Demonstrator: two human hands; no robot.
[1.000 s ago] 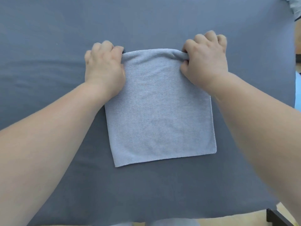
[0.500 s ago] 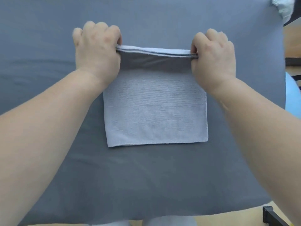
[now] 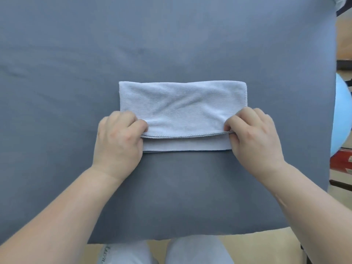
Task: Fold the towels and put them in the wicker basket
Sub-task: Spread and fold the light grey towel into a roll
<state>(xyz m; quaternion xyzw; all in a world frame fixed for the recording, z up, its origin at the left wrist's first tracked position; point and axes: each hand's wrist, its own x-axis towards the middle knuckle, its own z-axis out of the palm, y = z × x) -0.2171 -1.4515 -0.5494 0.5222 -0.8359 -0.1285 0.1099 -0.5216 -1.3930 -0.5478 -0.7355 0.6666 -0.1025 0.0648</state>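
A light grey-blue towel [image 3: 182, 107] lies in the middle of the grey cloth-covered table [image 3: 171, 44], folded over toward me. Its upper layer stops a little short of the lower layer's near edge, so a narrow strip of the lower layer shows. My left hand [image 3: 119, 141] pinches the left corner of the upper layer. My right hand [image 3: 253, 138] pinches the right corner of that same layer. No wicker basket is in view.
The table's right edge runs down at the far right, with a pale blue ball [image 3: 342, 119] and a red box [image 3: 341, 164] beyond it. A bit of another pale towel [image 3: 342, 2] sits at the top right corner. My knees [image 3: 165, 252] show below the near edge.
Both hands lifted the towel's far edge and brought it toward me, laying it over the near half. The towel went from a flat square to a folded rectangle.
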